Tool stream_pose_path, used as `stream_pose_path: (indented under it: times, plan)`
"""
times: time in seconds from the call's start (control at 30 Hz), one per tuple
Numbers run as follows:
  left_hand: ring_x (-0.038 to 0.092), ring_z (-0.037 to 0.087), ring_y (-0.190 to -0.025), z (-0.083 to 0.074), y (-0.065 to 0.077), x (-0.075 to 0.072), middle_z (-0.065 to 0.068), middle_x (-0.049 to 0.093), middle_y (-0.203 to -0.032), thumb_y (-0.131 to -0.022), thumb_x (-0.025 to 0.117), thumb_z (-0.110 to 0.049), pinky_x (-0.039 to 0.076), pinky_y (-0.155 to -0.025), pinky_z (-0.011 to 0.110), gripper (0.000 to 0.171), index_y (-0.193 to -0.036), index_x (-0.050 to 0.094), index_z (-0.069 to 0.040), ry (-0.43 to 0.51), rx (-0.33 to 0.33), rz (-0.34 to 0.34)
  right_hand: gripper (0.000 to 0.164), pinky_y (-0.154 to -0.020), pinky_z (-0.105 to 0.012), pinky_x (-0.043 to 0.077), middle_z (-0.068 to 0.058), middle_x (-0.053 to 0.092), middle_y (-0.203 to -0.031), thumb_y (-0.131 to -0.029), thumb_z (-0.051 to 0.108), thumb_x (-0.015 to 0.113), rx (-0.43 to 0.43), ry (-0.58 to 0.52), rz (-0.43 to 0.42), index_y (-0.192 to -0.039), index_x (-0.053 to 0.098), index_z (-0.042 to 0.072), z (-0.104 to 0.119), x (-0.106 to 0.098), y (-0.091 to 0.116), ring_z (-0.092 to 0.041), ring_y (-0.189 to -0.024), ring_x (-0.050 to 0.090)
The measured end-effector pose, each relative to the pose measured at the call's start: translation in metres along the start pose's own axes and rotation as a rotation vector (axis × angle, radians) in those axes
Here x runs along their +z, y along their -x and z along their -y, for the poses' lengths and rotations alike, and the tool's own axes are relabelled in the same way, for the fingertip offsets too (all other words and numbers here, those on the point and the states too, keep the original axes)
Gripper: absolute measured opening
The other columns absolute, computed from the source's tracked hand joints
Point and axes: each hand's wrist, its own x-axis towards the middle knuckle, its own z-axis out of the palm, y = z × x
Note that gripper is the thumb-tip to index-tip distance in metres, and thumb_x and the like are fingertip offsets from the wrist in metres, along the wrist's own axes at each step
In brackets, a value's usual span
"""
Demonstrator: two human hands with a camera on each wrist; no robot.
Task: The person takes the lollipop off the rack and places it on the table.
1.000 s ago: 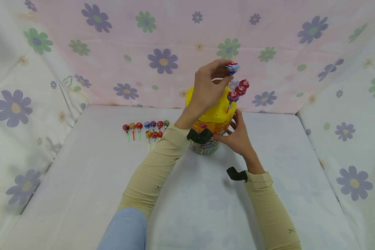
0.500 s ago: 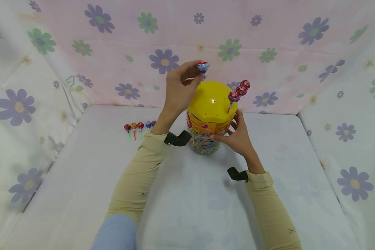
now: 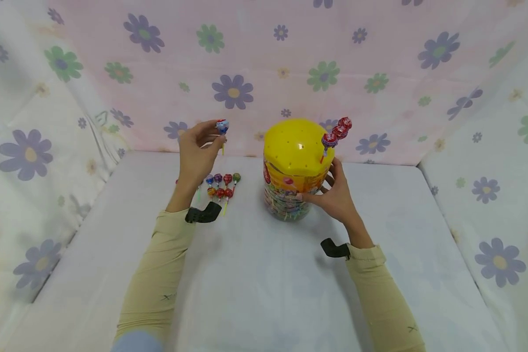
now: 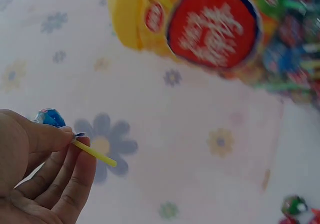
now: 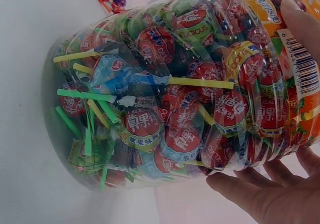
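Observation:
Between thumb and fingers my left hand (image 3: 199,151) pinches a blue lollipop (image 3: 222,126), its yellow stick (image 4: 97,154) pointing away from the palm in the left wrist view. It is raised left of a clear candy jar (image 3: 286,203) with a yellow lid (image 3: 296,144). My right hand (image 3: 334,195) grips the jar's right side, thumb in front and fingers behind. Lollipops of many colours (image 5: 165,103) fill the jar in the right wrist view. Several red lollipops (image 3: 341,129) stand in a row along the lid's right edge, sticks down. Small holes dot the lid.
Several lollipops (image 3: 220,193) lie in rows on the white table (image 3: 255,283), below and right of the left hand; the forearm covers part of them. A flowered cloth wall (image 3: 255,58) rises behind the jar, with similar cloth at both sides.
My left hand has moved left and down from above the jar's lid, carrying the blue lollipop, and now hangs over the lollipops on the table. The right hand stays on the jar.

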Motion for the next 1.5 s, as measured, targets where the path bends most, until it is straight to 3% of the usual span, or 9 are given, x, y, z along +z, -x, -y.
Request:
stream_pose_path:
  times: [0.27,0.4,0.53,0.67,0.87,1.0,1.17,1.4,1.5]
  plan:
    - [0.066,0.009,-0.088,0.047,0.036,-0.036,0.027,0.068,-0.116,-0.096,0.068,-0.005,0.053,-0.074,0.009,0.038,-0.132,0.063,0.006,-0.178,-0.184,-0.008,0.101,-0.110,-0.064,0.041,-0.011,0.040,-0.153,-0.080,0.008,0.087,-0.003,0.009,-0.003,-0.157,0.024,0.026,0.000,0.000,0.000,-0.039,-0.143,0.042]
    - [0.064,-0.001,-0.078,0.071,0.055,-0.050,0.029,0.068,-0.116,-0.096,0.069,-0.008,0.055,-0.069,0.011,0.041,-0.134,0.062,0.006,-0.231,-0.326,0.004,0.101,-0.110,-0.064,0.041,-0.011,0.040,-0.153,-0.081,0.008,0.086,-0.005,0.001,0.001,-0.157,0.023,0.025,-0.001,0.000,0.000,-0.039,-0.143,0.042]
    - [0.064,-0.004,-0.072,0.091,0.070,-0.059,0.028,0.067,-0.116,-0.095,0.069,-0.007,0.057,-0.068,0.014,0.041,-0.133,0.061,0.007,-0.275,-0.443,0.023,0.100,-0.110,-0.064,0.042,-0.011,0.040,-0.153,-0.081,0.007,0.086,-0.009,-0.003,0.005,-0.157,0.023,0.025,-0.001,0.001,0.000,-0.039,-0.143,0.042]
    - [0.068,0.004,-0.076,0.108,0.080,-0.062,0.027,0.067,-0.116,-0.094,0.071,-0.008,0.055,-0.065,0.011,0.041,-0.131,0.061,0.007,-0.332,-0.505,0.038,0.100,-0.110,-0.063,0.042,-0.010,0.040,-0.153,-0.081,0.007,0.086,-0.008,0.000,0.003,-0.157,0.024,0.025,-0.001,0.001,-0.001,-0.039,-0.143,0.043]
    - [0.072,0.028,-0.090,0.124,0.087,-0.060,0.028,0.070,-0.113,-0.093,0.072,-0.010,0.051,-0.062,0.011,0.039,-0.127,0.064,0.007,-0.414,-0.533,0.055,0.100,-0.110,-0.063,0.042,-0.011,0.040,-0.153,-0.081,0.008,0.086,0.001,-0.001,0.000,-0.157,0.023,0.024,0.000,0.001,0.000,-0.039,-0.143,0.042]
    - [0.072,0.035,-0.098,0.127,0.090,-0.058,0.028,0.071,-0.114,-0.093,0.071,-0.008,0.050,-0.063,0.012,0.040,-0.128,0.064,0.007,-0.435,-0.555,0.062,0.100,-0.110,-0.063,0.042,-0.010,0.040,-0.153,-0.081,0.008,0.086,0.002,0.000,-0.002,-0.157,0.024,0.025,-0.001,0.001,0.000,-0.038,-0.143,0.043]
    - [0.073,0.035,-0.093,0.127,0.092,-0.056,0.029,0.071,-0.109,-0.091,0.072,-0.005,0.050,-0.062,0.012,0.038,-0.125,0.064,0.009,-0.458,-0.526,0.049,0.101,-0.111,-0.063,0.041,-0.011,0.040,-0.153,-0.081,0.007,0.086,-0.001,-0.006,0.001,-0.158,0.023,0.025,-0.001,0.002,0.000,-0.038,-0.143,0.042]
    - [0.070,0.015,-0.068,0.126,0.091,-0.056,0.029,0.072,-0.101,-0.090,0.076,-0.007,0.048,-0.056,0.010,0.037,-0.121,0.065,0.012,-0.464,-0.485,0.018,0.100,-0.111,-0.063,0.041,-0.011,0.039,-0.154,-0.081,0.008,0.086,-0.004,0.004,-0.002,-0.158,0.023,0.024,0.000,0.002,0.000,-0.039,-0.143,0.041]
    - [0.072,0.017,-0.064,0.119,0.087,-0.055,0.030,0.072,-0.100,-0.091,0.075,-0.008,0.050,-0.054,0.010,0.038,-0.122,0.065,0.012,-0.443,-0.441,-0.004,0.099,-0.111,-0.063,0.041,-0.010,0.040,-0.153,-0.081,0.008,0.086,-0.004,0.000,-0.004,-0.157,0.024,0.025,0.000,0.002,0.000,-0.039,-0.143,0.042]
